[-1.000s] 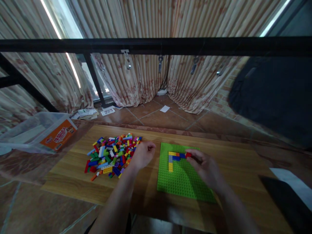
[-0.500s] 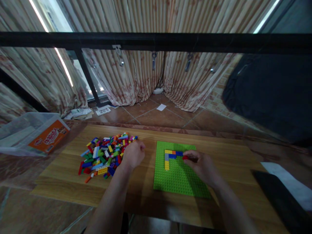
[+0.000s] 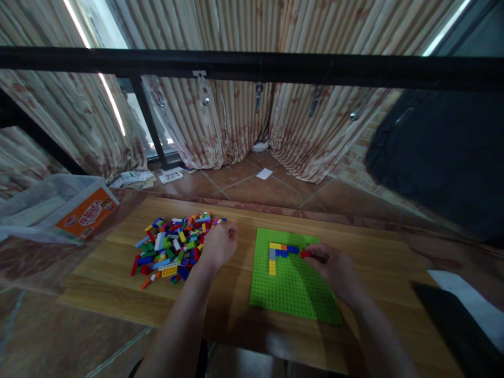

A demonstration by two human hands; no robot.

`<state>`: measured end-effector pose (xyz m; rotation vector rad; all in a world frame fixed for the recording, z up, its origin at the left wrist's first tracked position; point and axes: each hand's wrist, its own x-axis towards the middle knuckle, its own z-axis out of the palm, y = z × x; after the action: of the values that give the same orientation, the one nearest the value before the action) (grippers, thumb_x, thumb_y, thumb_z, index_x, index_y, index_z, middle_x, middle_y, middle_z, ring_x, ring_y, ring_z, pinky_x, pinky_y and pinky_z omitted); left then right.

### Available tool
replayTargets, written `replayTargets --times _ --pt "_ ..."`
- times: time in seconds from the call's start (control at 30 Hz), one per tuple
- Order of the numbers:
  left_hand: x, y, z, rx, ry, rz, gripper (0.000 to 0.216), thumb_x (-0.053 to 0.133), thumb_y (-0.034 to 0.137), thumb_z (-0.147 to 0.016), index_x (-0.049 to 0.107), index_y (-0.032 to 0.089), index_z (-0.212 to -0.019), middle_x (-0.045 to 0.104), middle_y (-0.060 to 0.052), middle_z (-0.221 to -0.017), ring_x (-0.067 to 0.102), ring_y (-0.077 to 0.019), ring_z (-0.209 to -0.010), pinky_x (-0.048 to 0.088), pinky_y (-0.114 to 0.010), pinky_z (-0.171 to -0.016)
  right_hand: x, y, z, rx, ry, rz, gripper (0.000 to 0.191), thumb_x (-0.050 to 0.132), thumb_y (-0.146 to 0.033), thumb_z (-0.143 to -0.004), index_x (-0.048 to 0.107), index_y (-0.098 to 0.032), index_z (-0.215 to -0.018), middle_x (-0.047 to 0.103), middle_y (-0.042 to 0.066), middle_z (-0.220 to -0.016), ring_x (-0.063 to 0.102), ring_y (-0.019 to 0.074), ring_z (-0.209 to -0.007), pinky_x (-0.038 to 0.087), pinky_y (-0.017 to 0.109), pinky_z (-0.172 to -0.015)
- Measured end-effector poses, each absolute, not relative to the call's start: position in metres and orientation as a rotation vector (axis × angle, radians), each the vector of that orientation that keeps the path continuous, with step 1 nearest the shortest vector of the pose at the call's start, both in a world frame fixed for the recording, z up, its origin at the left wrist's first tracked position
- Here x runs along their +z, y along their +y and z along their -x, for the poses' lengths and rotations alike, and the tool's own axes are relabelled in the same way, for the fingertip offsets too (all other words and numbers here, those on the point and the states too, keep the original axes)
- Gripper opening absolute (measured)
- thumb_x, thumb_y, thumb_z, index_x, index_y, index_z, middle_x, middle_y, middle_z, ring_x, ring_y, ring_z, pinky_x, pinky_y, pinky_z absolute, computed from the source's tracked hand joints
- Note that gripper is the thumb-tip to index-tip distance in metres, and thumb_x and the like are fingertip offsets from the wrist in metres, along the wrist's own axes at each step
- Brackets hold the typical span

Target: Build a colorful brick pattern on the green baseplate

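A green baseplate (image 3: 291,291) lies on the wooden board (image 3: 378,257). It carries a small L-shaped row of yellow, orange, blue and grey bricks (image 3: 280,250). My right hand (image 3: 334,268) pinches a red brick (image 3: 305,254) and holds it on the plate at the right end of that row. My left hand (image 3: 218,244) is curled at the right edge of a pile of loose coloured bricks (image 3: 173,251); whether anything is inside the fingers is hidden.
A clear plastic box with an orange label (image 3: 84,212) sits at the left beyond the board. A black rail (image 3: 252,63) crosses in front of curtains. A dark bag (image 3: 444,157) stands at the right, a dark flat object (image 3: 460,328) at the lower right.
My left hand has drawn back to the edge of the brick pile. My right hand keeps the red brick at the end of the row; the view has shifted slightly.
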<state>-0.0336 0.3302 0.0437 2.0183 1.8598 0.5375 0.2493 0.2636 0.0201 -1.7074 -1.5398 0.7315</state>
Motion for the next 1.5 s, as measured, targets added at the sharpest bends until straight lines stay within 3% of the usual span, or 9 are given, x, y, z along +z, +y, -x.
replayTargets --times 0.17,0.33,0.53,0.7,0.93,1.17,1.5 --pt "0.043 0.327 0.028 0.633 1.693 -2.015 0.023 0.050 0.014 -0.085 0.072 0.019 -0.087 0.074 -0.004 -0.085 0.066 -0.0162 -0.078 0.047 -0.024 -0.070 0.021 0.264 -0.250 0.705 -1.602 1.729 0.016 0.063 -0.036 -0.075 0.070 -0.023 -0.082 0.076 0.006 -0.083 0.071 0.0259 -0.079 0.056 0.040 -0.073" --pt "0.040 0.325 0.023 0.657 1.456 -2.057 0.021 0.050 0.013 -0.084 0.071 0.017 -0.085 0.072 -0.002 -0.082 0.064 -0.0144 -0.075 0.045 -0.023 -0.068 0.030 0.258 -0.228 0.878 -1.671 1.659 0.019 0.061 -0.037 -0.079 0.070 -0.024 -0.089 0.075 0.003 -0.094 0.070 0.0238 -0.089 0.053 0.038 -0.083" --pt "0.039 0.316 0.015 0.505 1.200 -2.055 0.018 0.052 0.017 -0.082 0.070 0.017 -0.086 0.071 -0.001 -0.078 0.063 -0.0141 -0.073 0.045 -0.022 -0.066 0.034 0.251 -0.209 1.097 -1.813 1.627 0.015 0.058 -0.033 -0.082 0.067 -0.024 -0.088 0.073 0.001 -0.090 0.067 0.0195 -0.086 0.048 0.035 -0.082" --pt "0.036 0.309 0.005 0.357 1.125 -2.077 0.018 0.055 0.019 -0.080 0.071 0.018 -0.087 0.071 0.000 -0.077 0.063 -0.0143 -0.071 0.045 -0.022 -0.065 0.033 0.249 -0.207 1.032 -1.877 1.669 0.014 0.058 -0.031 -0.080 0.067 -0.023 -0.088 0.070 0.001 -0.089 0.065 0.0186 -0.083 0.046 0.033 -0.078" --pt "0.037 0.306 -0.003 0.270 1.163 -2.117 0.016 0.057 0.023 -0.079 0.070 0.021 -0.087 0.072 0.001 -0.080 0.063 -0.0147 -0.074 0.044 -0.022 -0.063 0.031 0.249 -0.203 0.982 -1.918 1.712 0.010 0.058 -0.027 -0.077 0.066 -0.022 -0.081 0.067 0.000 -0.079 0.062 0.0169 -0.074 0.043 0.030 -0.069" --pt "0.037 0.298 -0.015 0.287 1.354 -2.100 0.017 0.061 0.038 -0.078 0.068 0.023 -0.083 0.069 0.000 -0.078 0.063 -0.0163 -0.073 0.042 -0.024 -0.062 0.030 0.251 -0.200 1.046 -1.867 1.723 0.012 0.058 -0.030 -0.078 0.066 -0.021 -0.080 0.069 0.001 -0.078 0.063 0.0173 -0.074 0.043 0.030 -0.069" --pt "0.045 0.292 -0.027 0.237 1.567 -2.006 0.022 0.069 0.042 -0.070 0.067 0.024 -0.081 0.070 0.000 -0.083 0.066 -0.0201 -0.082 0.047 -0.028 -0.071 0.029 0.253 -0.202 1.050 -1.865 1.719 0.012 0.059 -0.028 -0.077 0.068 -0.021 -0.078 0.072 0.002 -0.080 0.065 0.0190 -0.076 0.044 0.032 -0.071"
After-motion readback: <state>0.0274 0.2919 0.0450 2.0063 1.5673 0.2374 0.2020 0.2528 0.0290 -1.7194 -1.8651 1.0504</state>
